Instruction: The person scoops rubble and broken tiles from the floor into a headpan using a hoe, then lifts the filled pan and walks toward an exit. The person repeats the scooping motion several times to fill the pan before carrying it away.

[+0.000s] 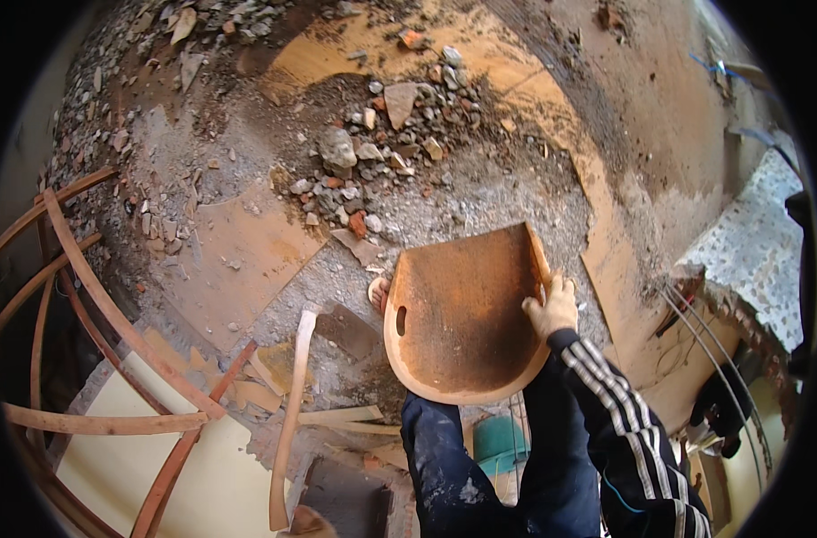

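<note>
My right hand (555,308), in a black striped sleeve, is closed round the right rim of a scoop pan (467,309). The pan is orange-brown, worn and dusty inside, with a straight far edge and a rounded near end. A slot handle (400,321) in its left side has no hand in it. The pan is held above the ground in front of my legs, and no rubble lies in it. My left hand does not show.
A rubble heap (399,134) lies ahead, with boards (238,260) around it. At left are wooden bars (112,314) and a long wooden handle (292,421). A green bucket (501,444) shows between my legs. Broken masonry (754,242) with protruding rods (718,368) stands at right.
</note>
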A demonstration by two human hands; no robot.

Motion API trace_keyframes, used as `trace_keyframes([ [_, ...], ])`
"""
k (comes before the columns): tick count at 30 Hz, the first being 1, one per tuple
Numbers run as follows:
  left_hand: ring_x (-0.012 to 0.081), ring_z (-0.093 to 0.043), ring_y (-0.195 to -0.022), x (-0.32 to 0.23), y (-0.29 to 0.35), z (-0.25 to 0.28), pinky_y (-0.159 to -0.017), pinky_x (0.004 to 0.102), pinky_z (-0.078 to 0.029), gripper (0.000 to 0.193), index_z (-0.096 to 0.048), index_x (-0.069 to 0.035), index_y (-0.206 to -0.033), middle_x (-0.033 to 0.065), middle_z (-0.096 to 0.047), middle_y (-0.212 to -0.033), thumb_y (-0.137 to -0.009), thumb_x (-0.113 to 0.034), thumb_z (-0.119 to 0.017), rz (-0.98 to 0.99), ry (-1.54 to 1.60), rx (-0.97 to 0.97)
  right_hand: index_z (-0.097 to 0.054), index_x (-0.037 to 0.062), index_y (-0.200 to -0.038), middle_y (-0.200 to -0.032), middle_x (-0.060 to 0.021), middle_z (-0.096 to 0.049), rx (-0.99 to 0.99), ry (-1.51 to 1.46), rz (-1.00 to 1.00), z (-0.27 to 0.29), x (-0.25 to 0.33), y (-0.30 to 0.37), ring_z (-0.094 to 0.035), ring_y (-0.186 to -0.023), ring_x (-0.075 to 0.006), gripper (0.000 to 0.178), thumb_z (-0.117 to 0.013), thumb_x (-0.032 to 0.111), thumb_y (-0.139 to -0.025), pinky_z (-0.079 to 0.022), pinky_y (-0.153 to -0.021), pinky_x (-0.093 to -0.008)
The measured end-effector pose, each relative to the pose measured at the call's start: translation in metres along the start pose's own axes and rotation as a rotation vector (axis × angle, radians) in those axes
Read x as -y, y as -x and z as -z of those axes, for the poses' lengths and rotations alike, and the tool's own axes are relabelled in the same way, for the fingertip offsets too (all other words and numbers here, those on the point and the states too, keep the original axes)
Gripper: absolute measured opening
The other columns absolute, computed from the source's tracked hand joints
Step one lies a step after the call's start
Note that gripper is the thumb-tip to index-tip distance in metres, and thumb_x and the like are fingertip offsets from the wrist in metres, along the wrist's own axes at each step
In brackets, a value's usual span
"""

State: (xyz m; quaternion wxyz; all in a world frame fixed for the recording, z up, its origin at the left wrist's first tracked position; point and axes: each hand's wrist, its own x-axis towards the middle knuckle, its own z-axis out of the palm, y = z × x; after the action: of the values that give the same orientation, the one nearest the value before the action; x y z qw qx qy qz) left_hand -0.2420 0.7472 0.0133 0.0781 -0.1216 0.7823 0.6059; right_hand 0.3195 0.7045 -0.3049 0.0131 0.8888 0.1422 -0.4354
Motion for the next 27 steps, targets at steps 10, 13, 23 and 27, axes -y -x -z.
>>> trace_keyframes([
  [10,0.0171,-0.055,-0.113,0.225,0.137,0.017,-0.101,0.0323,-0.046,0.038,-0.056,-0.004,-0.130,0.0055,-0.059,-0.117,-0.097,-0.021,-0.065,0.371,-0.842,0.729,-0.053,0.0090,-0.133,-0.124,-0.0143,-0.063,0.800,0.773,0.987,-0.019,0.030,0.121,-0.062,-0.116,-0.0315,0.056,-0.068,0.035,-0.086,-0.052,-0.092,-0.0444],
  [13,0.0142,-0.056,-0.115,0.223,0.152,-0.016,-0.102,0.0340,-0.045,0.042,-0.052,-0.011,-0.139,0.0018,-0.059,-0.121,-0.100,-0.023,-0.063,0.363,-1.072,0.912,-0.059,0.0069,-0.126,-0.109,-0.0132,-0.070,0.651,0.671,0.990,-0.019,0.050,0.118,-0.070,-0.100,-0.0319,0.035,-0.054,0.014,-0.092,-0.057,-0.081,-0.0423],
  [23,0.0249,-0.041,-0.139,0.216,0.154,-0.094,-0.112,0.0413,-0.036,0.071,-0.028,-0.010,-0.157,0.0103,-0.036,-0.155,-0.099,-0.039,-0.058,0.256,-0.784,1.055,-0.064,0.0033,-0.125,-0.092,-0.0141,-0.070,0.632,-0.351,0.617,0.033,0.172,0.132,-0.068,-0.081,-0.0212,0.046,-0.075,0.028,-0.087,-0.053,-0.076,-0.0334],
  [27,0.0344,-0.035,-0.144,0.233,0.140,-0.187,-0.115,0.0438,-0.034,0.083,-0.013,-0.006,-0.160,0.0223,-0.026,-0.160,-0.100,-0.042,-0.058,-0.229,-0.718,1.195,-0.062,-0.0001,-0.127,-0.104,-0.0127,-0.068,0.619,-0.812,0.601,-0.050,0.243,0.125,-0.063,-0.095,-0.0184,0.049,-0.073,0.025,-0.087,-0.050,-0.090,-0.0317],
])
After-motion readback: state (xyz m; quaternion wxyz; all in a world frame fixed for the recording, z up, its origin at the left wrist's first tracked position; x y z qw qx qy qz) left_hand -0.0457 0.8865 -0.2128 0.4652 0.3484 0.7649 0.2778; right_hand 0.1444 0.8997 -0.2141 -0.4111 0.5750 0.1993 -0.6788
